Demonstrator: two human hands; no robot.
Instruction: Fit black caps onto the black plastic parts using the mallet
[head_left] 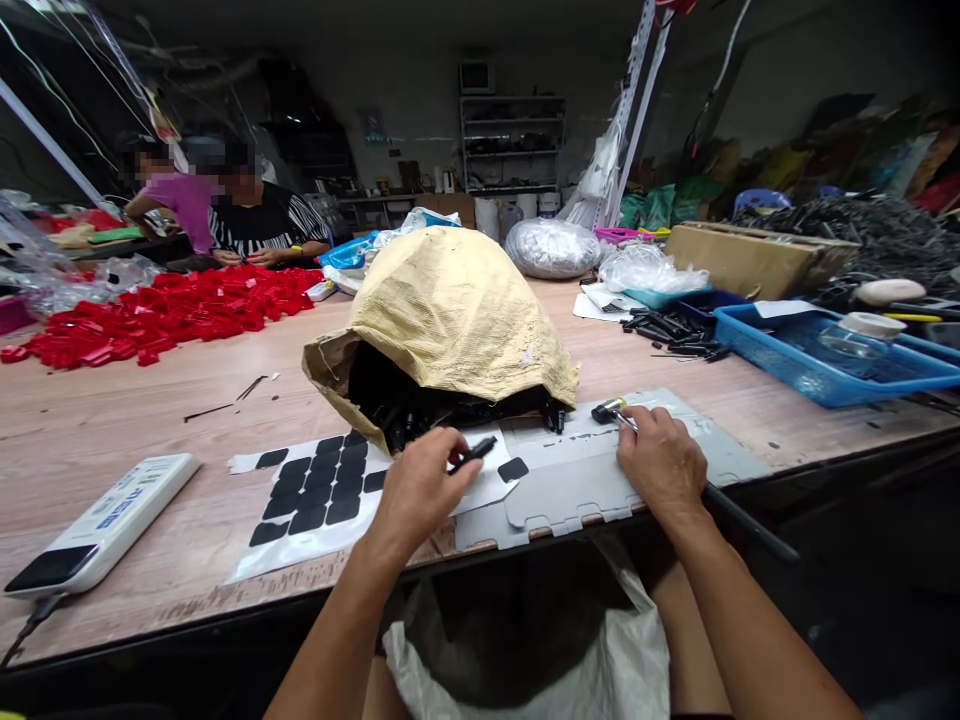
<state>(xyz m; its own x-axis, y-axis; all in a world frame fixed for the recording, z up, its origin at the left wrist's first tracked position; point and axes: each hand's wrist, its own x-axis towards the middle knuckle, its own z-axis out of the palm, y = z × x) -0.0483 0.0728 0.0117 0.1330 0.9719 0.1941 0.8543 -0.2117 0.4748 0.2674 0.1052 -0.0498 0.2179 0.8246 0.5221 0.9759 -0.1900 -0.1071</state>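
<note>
My left hand [424, 485] is closed around a small black tube-like part [474, 455], held just above the white sheet [300, 545] with black square stickers. In my right hand [664, 455] is a tool with a long black handle [750, 525]. Its thin metal shaft points toward a small black piece with a yellow-green end [606, 410]; whether the two are joined I cannot tell. Below that hand lies grey cardboard [577, 490]. A yellow woven sack [457, 300] lies in front of me, its mouth toward me, with black parts [409, 415] inside.
At left are a white power bank [105, 525] with a cable and a heap of red pieces [172, 310]. A blue basket [825, 360] and loose black parts [675, 330] stand at right. A pale sack [525, 640] hangs open below the edge. Two people [255, 215] sit at back left.
</note>
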